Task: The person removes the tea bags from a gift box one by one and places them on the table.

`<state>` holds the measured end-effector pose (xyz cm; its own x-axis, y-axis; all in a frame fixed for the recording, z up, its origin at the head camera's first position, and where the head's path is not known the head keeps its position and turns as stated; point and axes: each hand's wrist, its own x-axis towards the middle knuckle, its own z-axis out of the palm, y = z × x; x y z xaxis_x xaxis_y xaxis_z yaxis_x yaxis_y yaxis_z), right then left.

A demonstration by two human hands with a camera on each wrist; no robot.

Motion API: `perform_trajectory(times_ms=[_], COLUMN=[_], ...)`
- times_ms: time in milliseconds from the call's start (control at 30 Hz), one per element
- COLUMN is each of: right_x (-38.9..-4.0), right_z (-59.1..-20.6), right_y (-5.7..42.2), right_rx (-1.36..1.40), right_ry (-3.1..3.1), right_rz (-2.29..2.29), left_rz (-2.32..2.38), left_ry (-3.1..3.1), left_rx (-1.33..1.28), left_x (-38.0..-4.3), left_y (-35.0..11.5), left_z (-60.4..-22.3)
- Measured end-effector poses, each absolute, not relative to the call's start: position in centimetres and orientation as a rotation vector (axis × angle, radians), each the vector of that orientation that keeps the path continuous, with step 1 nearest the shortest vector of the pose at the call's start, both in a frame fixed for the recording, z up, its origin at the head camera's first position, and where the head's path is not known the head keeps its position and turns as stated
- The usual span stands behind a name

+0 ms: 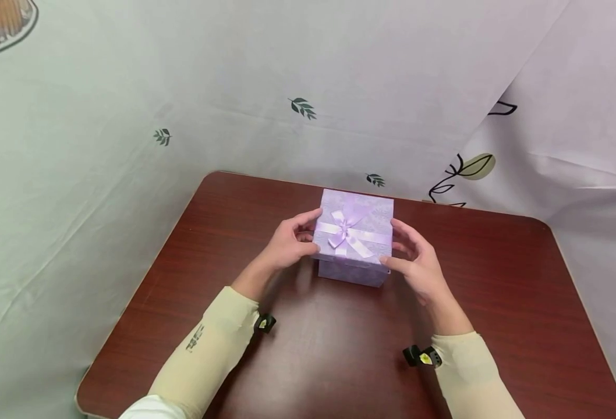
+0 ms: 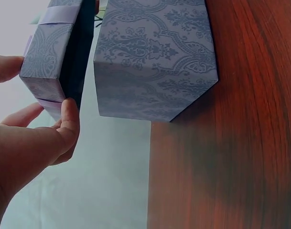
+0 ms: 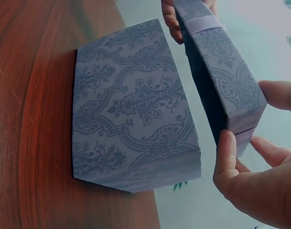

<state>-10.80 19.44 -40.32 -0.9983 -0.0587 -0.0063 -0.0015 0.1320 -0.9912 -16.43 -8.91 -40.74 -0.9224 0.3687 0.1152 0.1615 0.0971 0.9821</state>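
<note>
Lid [image 1: 363, 218], grasped at opposite sides by the fingers of the left hand [image 1: 289, 240] and right hand [image 1: 417, 259], just above the patterned box [image 1: 352, 273] near the bench's [image 1: 334, 355] far edge. Probably light, stiff card; best held by its side walls, clear of the crushable bow [image 1: 344, 228].
</note>
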Motion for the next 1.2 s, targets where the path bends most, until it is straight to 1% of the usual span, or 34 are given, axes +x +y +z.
perform_trajectory(times_ms=[733, 1200], right_x=[-11.0, -11.2], right_z=[-39.7, -39.9], right_y=[17.1, 15.5], right_rx=[-0.138, -0.189], right_ry=[2.273, 2.289], right_rz=[-2.072, -2.049], left_rz=[1.948, 1.939], left_ry=[2.233, 2.267], left_rx=[0.489, 0.516], left_x=[-15.9, -15.7], left_y=[-11.3, -13.1], left_z=[-40.0, -39.9])
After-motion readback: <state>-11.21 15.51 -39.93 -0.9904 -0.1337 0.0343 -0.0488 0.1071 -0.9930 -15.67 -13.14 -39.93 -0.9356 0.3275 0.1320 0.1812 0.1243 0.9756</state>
